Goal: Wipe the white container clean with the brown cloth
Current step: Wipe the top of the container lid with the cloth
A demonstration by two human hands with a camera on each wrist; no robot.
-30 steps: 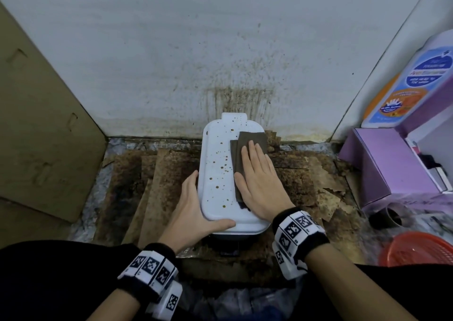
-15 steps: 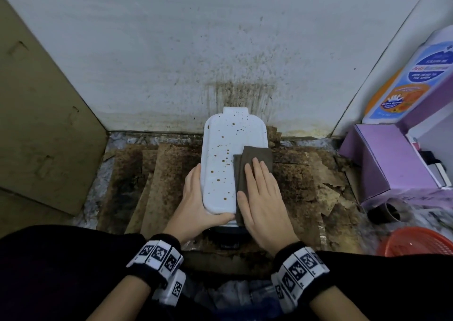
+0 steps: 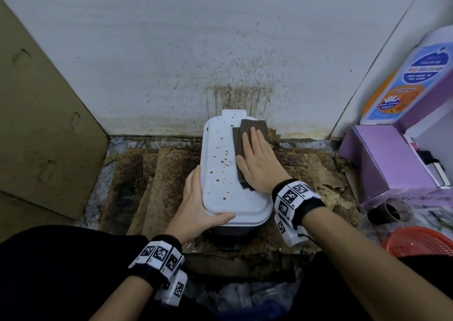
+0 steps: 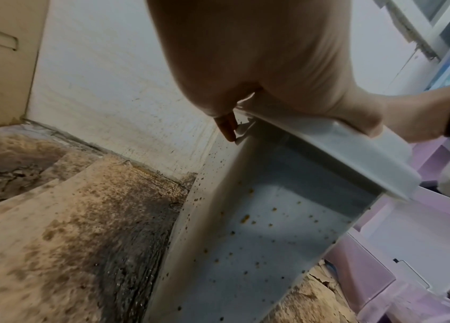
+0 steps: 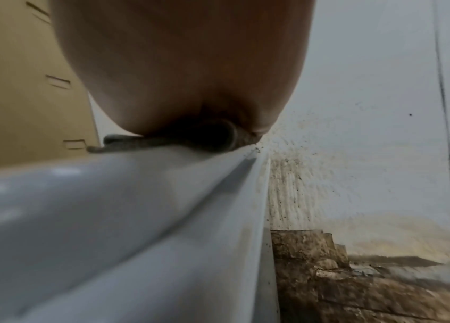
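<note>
The white container (image 3: 220, 173) stands against the stained back wall, its lid speckled with brown spots on the left half. A folded brown cloth (image 3: 247, 136) lies on the lid's far right part. My right hand (image 3: 255, 154) lies flat on the cloth with straight fingers, pressing it down. My left hand (image 3: 196, 203) grips the container's near left corner, thumb (image 3: 220, 216) along the front rim and fingers down the left side. In the left wrist view the container's spotted side (image 4: 260, 240) shows below my thumb (image 4: 356, 113). The right wrist view shows the cloth (image 5: 141, 142) squashed under my palm on the lid (image 5: 108, 207).
Stained brown cardboard sheets (image 3: 157, 181) cover the floor around the container. A cardboard panel (image 3: 41, 124) leans at the left. At the right stand a purple box (image 3: 384, 163), a labelled bottle (image 3: 411, 80), a dark tube (image 3: 387, 212) and a red basket (image 3: 424, 244).
My right hand has slid the cloth from the lid's near right part to its far end by the wall. The left hand keeps its grip on the near left corner.
</note>
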